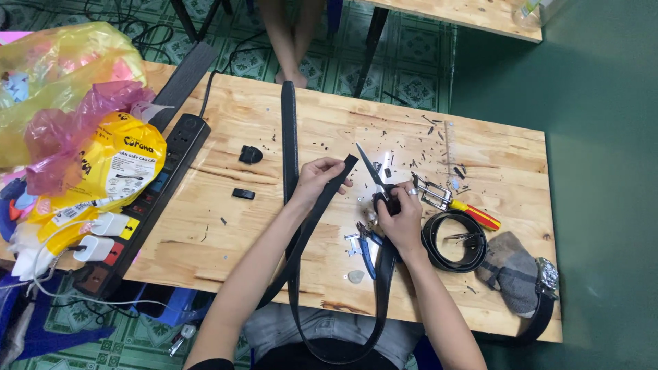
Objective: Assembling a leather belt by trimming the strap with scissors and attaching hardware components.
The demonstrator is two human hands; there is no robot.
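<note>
Fingers of the left hand (pixel 317 179) pinch the cut end of a black belt (pixel 327 193), thumb on top, so that the strap tip points up and away toward the scissors. The hand is mostly closed round the strap, with only the fingertips curled over its edge. From this grip the belt runs back along the forearm, drops off the near table edge, loops low in the lap and climbs again beneath the other wrist.

The right hand (pixel 401 218) is closed through the dark handles of a pair of scissors (pixel 373 177), whose blades point away from the person and stand slightly apart, just beside the belt tip but not touching it. A ring shows on one finger.

Just past the right hand lies a silver belt buckle (pixel 430 191), and next to it a screwdriver with a yellow and red handle (pixel 476 214). To the outside of that wrist sits a coiled black belt (pixel 454 240), then a grey cloth (pixel 514 267) and a wristwatch (pixel 547 277) at the table's corner. Near the heel of the hand are small blue-handled pliers (pixel 365 248) and metal bits.

Beyond the left hand a second black strap (pixel 289 137) lies straight across the wooden table (pixel 260 233). Further out on that side are two small black pieces, a black power strip (pixel 147 199) with white chargers, and yellow and pink plastic bags (pixel 89 137).
</note>
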